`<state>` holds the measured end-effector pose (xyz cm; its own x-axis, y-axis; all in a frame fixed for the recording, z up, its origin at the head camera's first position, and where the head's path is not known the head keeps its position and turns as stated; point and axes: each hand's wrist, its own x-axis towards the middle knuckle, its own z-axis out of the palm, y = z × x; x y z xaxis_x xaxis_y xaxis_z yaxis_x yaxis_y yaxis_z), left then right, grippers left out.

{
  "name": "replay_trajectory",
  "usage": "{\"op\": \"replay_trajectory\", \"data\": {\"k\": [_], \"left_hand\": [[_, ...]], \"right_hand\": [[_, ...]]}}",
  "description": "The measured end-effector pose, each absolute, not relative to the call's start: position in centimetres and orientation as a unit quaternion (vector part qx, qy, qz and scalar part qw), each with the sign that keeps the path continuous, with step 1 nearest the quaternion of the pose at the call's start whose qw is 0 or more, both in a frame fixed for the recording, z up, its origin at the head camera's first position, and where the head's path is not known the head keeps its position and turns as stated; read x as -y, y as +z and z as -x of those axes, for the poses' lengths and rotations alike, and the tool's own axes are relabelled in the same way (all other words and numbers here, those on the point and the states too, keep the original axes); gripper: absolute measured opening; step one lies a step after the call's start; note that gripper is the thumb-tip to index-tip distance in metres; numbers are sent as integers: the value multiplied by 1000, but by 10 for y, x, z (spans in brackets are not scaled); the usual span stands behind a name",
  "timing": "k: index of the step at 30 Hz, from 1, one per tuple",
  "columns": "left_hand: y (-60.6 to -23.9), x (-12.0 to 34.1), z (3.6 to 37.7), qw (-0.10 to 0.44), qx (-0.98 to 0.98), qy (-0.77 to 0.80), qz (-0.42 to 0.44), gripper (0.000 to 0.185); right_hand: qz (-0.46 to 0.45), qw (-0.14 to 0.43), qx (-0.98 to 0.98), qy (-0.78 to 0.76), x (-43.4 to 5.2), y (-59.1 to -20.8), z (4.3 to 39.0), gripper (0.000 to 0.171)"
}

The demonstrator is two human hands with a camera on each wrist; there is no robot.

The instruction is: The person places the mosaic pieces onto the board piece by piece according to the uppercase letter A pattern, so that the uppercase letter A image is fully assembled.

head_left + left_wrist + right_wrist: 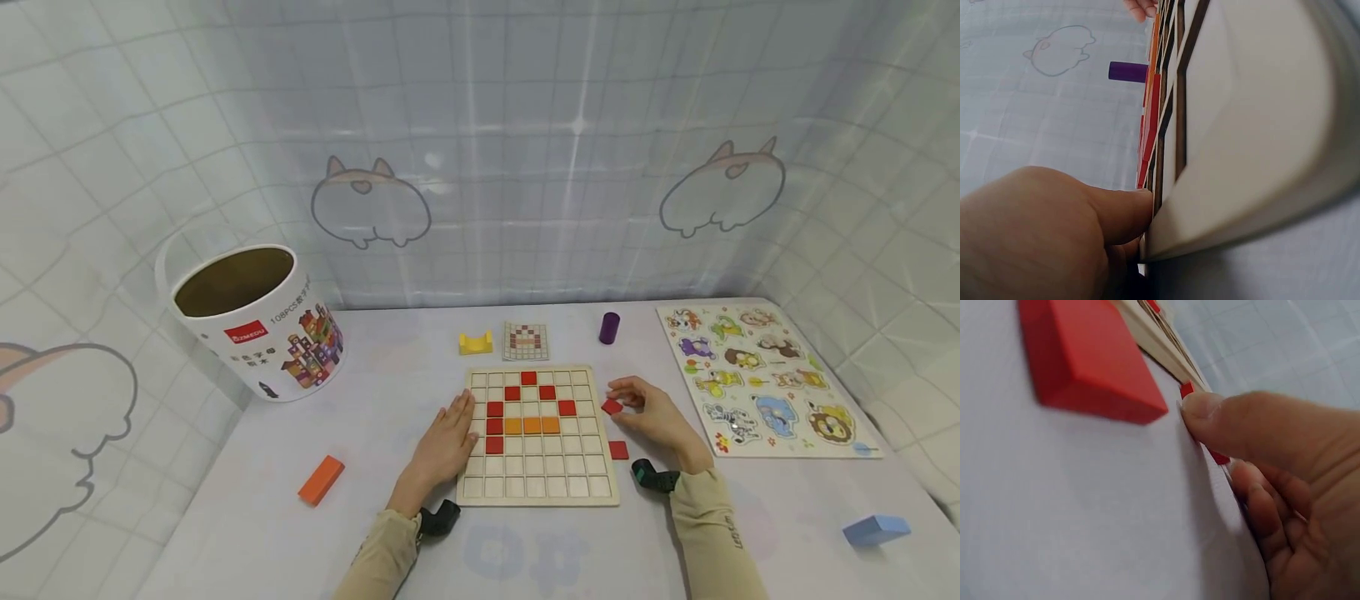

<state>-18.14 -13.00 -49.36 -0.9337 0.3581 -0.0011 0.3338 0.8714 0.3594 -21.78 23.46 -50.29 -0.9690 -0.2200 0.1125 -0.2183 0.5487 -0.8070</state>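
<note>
head view: the right hand pinches a small flat red square wooden tile between thumb and fingertips, just off the right edge of the pale wooden grid board. the tile lies at the hand's own fingertips, on the side toward the board, so the open cells on the board's right half sit straight to its left and the right hand is clearly the nearer one to them. the left hand lies flat with straight fingers on the board's left edge, pressing on it, holding nothing. a second loose red square tile lies on the white table just beside the board's right edge, nearer the person than the pinched tile.

left wrist view: the left hand has its thumb against the board's rim; red and orange tiles show edge-on in the grid, and a purple cylinder block lies beyond.

right wrist view: the right hand has its thumb clamped on the red tile, which is mostly hidden; the loose tile lies apart from it on the table, with the board's edge beyond.
</note>
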Motion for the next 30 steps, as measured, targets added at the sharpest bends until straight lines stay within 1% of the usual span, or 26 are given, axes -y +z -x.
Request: {"op": "replay_trajectory", "data": {"k": [6,10,15,23,30], "left_hand": [[-494,130,181,37,-967,179,-178,59],[-494,130,181,35,-966,181,-180,59],[-495,130,182,33,-965,186,-184,59],[-495,130,182,36,-966,183,-180,59],[-494,131,182,33,-966,180,-184,60]], "right_hand": [[78,-12,-891,-446,-234,-505,220,33],[71,-7,-892,-447,-235,-505,220,32],[68,-21,-889,-452,-234,-504,220,30],[59,-24,-877,-476,-234,-501,220,32],[55,-28,-873,-485,-230,-490,217,34]]}}
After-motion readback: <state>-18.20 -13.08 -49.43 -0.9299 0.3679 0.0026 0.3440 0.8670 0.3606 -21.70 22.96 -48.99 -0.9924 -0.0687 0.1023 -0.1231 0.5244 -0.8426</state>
